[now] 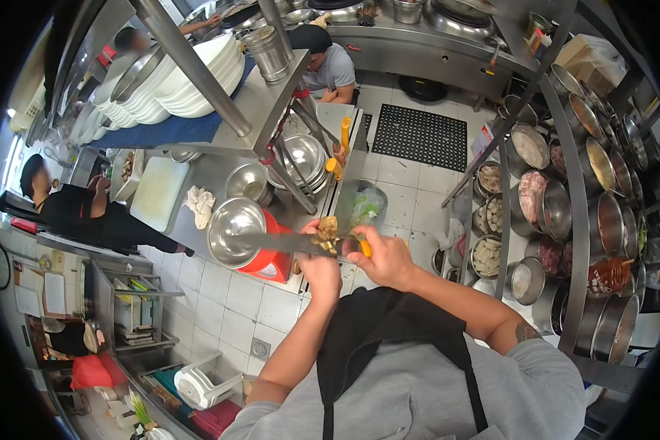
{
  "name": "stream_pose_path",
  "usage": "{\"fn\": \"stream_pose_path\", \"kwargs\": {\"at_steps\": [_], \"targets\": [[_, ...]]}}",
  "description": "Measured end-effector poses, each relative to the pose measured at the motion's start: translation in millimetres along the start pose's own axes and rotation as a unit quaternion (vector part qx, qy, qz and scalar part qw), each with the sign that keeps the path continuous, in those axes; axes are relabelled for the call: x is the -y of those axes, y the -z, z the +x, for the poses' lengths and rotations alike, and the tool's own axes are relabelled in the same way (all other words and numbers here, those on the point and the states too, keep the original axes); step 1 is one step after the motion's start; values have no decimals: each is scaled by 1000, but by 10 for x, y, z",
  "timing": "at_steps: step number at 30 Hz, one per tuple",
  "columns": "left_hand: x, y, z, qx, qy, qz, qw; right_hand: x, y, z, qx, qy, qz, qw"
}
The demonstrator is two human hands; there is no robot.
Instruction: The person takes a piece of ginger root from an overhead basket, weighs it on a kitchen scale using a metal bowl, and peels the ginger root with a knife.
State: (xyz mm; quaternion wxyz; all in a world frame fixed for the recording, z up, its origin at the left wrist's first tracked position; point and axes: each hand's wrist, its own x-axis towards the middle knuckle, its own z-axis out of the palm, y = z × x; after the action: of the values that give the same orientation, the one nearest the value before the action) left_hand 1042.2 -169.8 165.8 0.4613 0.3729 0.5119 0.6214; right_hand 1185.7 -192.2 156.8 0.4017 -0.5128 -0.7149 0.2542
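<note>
My right hand [392,258] is closed around the yellow handle of a large knife [271,243], whose broad blade points left, blurred at its end. My left hand [320,270] is closed beneath the blade, its fingers partly hidden. A light-brown, knobbly piece that looks like ginger [328,225] stands up from the left hand's fingers, just above the blade. Small yellow bits [324,244] lie by the blade and fingers. Just left of my hands, partly below the blade, a steel bowl [235,229] rests on a red base [275,260].
A white cutting board [154,192], a crumpled cloth [199,206] and more steel bowls [301,160] are on the counter. A metal shelf post [290,176] stands ahead. Food-filled pots [529,147] line the right rack. Another person [330,70] crouches ahead; one stands left [73,209].
</note>
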Motion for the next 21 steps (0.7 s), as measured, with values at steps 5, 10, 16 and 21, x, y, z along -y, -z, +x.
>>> {"fn": "stream_pose_path", "kwargs": {"at_steps": [5, 10, 16, 21], "targets": [[-65, 120, 245, 42, 137, -23, 989, 30, 79, 17, 105, -227, 376, 892], [-154, 110, 321, 58, 148, -47, 986, 77, 316, 123, 159, -226, 344, 897], [-202, 61, 326, 75, 142, -57, 985, 85, 305, 126, 165, -235, 319, 903], [-153, 73, 342, 64, 141, -55, 986, 63, 302, 101, 159, -235, 319, 904]]}}
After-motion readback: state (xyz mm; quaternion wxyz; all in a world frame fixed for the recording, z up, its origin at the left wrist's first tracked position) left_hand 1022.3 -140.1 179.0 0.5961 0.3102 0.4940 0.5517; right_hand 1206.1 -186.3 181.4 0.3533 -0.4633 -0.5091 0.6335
